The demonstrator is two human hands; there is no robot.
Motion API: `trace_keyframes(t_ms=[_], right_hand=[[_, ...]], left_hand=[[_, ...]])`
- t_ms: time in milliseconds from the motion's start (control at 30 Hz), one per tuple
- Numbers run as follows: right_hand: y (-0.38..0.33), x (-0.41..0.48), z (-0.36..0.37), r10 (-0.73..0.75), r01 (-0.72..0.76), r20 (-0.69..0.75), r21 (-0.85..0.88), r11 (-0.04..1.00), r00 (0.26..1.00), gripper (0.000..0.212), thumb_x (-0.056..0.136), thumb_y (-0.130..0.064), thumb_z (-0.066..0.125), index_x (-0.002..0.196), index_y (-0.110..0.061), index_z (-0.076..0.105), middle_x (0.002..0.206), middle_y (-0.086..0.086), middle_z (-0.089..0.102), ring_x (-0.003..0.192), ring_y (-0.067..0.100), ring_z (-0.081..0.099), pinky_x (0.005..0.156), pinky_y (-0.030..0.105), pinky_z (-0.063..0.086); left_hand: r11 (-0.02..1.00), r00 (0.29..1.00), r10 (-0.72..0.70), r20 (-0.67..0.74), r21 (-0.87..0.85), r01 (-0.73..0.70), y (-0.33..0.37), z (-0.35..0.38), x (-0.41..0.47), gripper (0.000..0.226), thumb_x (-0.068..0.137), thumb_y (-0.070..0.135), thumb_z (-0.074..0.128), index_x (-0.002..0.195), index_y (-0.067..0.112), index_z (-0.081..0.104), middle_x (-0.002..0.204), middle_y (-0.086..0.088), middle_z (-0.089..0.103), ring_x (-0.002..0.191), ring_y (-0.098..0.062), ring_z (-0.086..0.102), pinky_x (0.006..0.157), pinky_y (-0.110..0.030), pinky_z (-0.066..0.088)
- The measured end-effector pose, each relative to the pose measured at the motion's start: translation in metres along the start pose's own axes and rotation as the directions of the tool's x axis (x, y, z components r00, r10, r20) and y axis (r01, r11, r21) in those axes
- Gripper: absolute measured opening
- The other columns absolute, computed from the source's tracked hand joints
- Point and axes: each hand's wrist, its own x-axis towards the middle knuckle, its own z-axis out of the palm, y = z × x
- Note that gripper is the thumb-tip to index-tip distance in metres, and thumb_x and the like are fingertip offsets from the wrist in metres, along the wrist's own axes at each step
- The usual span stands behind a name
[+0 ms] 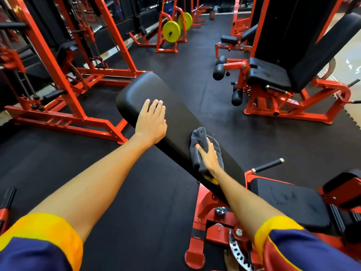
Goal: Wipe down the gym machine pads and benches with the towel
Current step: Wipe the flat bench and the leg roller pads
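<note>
A long black padded backrest (175,114) of a red-framed bench runs from upper left to lower right in the middle of the view. My left hand (151,122) rests flat on its upper part, fingers straight. Lower on the pad lies a crumpled grey towel (197,149), and my right hand (208,158) presses on it with fingers spread over the cloth. The black seat pad (289,200) of the same bench sits at the lower right.
Another red machine with a black seat and backrest (273,73) stands at the right. A red cable rack (58,79) fills the left. Yellow weight plates (171,31) hang on a stand at the back. Black rubber floor (136,192) surrounds the bench.
</note>
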Motion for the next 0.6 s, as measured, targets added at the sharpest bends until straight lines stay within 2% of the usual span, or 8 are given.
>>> trace_keyframes(t_ms=[67,133,233,333,433,500,533,600], right_hand=[[-0.027,0.022,0.0,0.045,-0.045,-0.008,-0.003,0.999,0.999,0.07,0.101,-0.054,0.049,0.161,-0.026,0.027,0.166,0.007,0.031,0.154,0.035,0.024,0.123,0.055,0.021],[-0.055,0.023,0.004,0.003,-0.003,0.008,-0.018,1.0,1.0,0.07,0.104,-0.053,0.047,0.164,-0.027,0.02,0.171,0.009,0.019,0.158,0.035,0.011,0.126,0.054,0.01],[-0.064,-0.009,0.007,-0.183,0.184,0.067,-0.003,0.983,0.981,0.069,0.106,-0.051,0.047,0.164,-0.036,0.014,0.173,0.0,0.008,0.159,0.027,-0.002,0.128,0.05,0.001],[-0.02,-0.035,0.005,-0.365,0.371,0.105,-0.05,0.927,0.925,0.068,0.1,-0.062,0.046,0.155,-0.061,0.006,0.173,-0.006,0.007,0.16,0.015,-0.005,0.13,0.046,0.001],[0.021,-0.015,-0.004,-0.274,0.286,0.113,-0.109,0.952,0.955,0.067,0.1,-0.056,0.045,0.16,-0.048,0.017,0.171,-0.003,0.017,0.158,0.017,0.007,0.129,0.044,0.01],[0.029,0.021,-0.007,-0.156,0.167,0.066,-0.224,0.96,0.986,0.062,0.101,-0.053,0.04,0.16,-0.041,0.023,0.166,-0.002,0.025,0.153,0.028,0.021,0.123,0.053,0.022],[0.026,0.042,-0.007,-0.092,0.107,0.067,-0.266,0.958,0.993,0.062,0.101,-0.052,0.039,0.16,-0.041,0.021,0.167,-0.002,0.021,0.154,0.031,0.019,0.122,0.058,0.022],[0.0,0.077,-0.009,0.052,-0.033,0.099,-0.192,0.981,0.994,0.065,0.103,-0.055,0.04,0.162,-0.041,0.016,0.173,-0.004,0.007,0.159,0.032,0.003,0.125,0.06,0.007]], left_hand=[[1.0,1.0,-0.005,0.025,-0.02,0.005,0.003,-0.001,0.002,0.061,0.106,0.033,0.027,0.16,0.005,0.024,0.169,-0.013,0.02,0.157,-0.029,0.013,0.127,-0.051,0.004],[1.0,0.998,-0.006,0.054,-0.028,0.008,0.007,-0.001,0.005,0.062,0.105,0.032,0.027,0.16,0.005,0.021,0.17,-0.012,0.016,0.157,-0.028,0.009,0.127,-0.053,0.001],[1.0,0.996,0.006,0.094,-0.022,-0.004,0.017,-0.001,0.012,0.063,0.104,0.032,0.024,0.161,0.006,0.016,0.171,-0.011,0.01,0.158,-0.027,0.004,0.126,-0.054,-0.003],[0.999,0.993,0.011,0.118,-0.045,-0.006,0.027,0.0,0.016,0.064,0.103,0.031,0.025,0.162,0.006,0.015,0.171,-0.011,0.007,0.158,-0.026,0.002,0.126,-0.054,-0.004],[0.999,0.991,0.007,0.135,-0.053,0.0,0.036,0.001,0.022,0.065,0.103,0.031,0.026,0.162,0.005,0.014,0.171,-0.011,0.006,0.158,-0.027,0.001,0.126,-0.053,-0.004],[0.999,0.989,0.003,0.148,-0.053,0.005,0.041,0.001,0.024,0.066,0.103,0.031,0.025,0.161,0.005,0.011,0.171,-0.012,0.005,0.158,-0.027,0.0,0.126,-0.053,-0.004],[0.999,0.989,-0.004,0.149,-0.048,0.011,0.043,0.001,0.025,0.066,0.103,0.031,0.025,0.161,0.004,0.01,0.171,-0.012,0.005,0.158,-0.027,0.0,0.126,-0.053,-0.004],[0.999,0.989,-0.018,0.148,-0.031,0.022,0.046,0.001,0.025,0.066,0.103,0.031,0.025,0.161,0.004,0.01,0.171,-0.012,0.004,0.158,-0.027,0.0,0.126,-0.054,-0.003]])
